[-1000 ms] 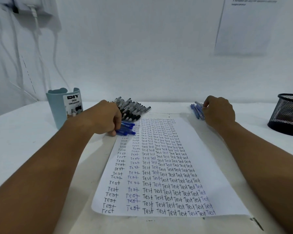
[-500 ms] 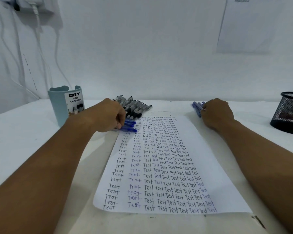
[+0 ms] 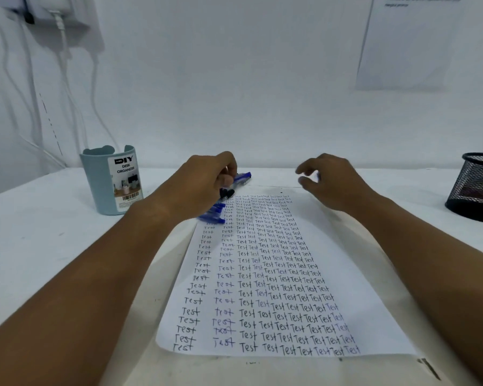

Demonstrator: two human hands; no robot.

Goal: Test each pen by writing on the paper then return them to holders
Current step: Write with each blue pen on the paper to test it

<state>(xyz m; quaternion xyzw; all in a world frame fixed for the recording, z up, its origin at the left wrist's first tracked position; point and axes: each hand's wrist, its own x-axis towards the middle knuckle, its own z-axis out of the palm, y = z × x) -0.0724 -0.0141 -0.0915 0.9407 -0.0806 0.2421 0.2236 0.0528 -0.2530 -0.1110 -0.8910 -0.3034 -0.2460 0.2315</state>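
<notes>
Left hand (image 3: 204, 185) curled round a blue pen (image 3: 241, 178) at the paper's far left corner, pen tip end poking out right; black pen caps (image 3: 227, 193) just under the fingers, count unclear; a small cluster of blue pens (image 3: 212, 213) lies beneath the wrist on the paper's left edge; right hand (image 3: 329, 182) hovers half-open over the far right corner, fingers loosely bent, blurred, cannot tell if it holds anything; one white paper (image 3: 276, 274) sheet covered in "Test" rows, mid counter (image 3: 39, 246); one pale blue plastic desk organizer (image 3: 112, 181) far left; one black mesh holder (image 3: 477, 188) at the right edge.
</notes>
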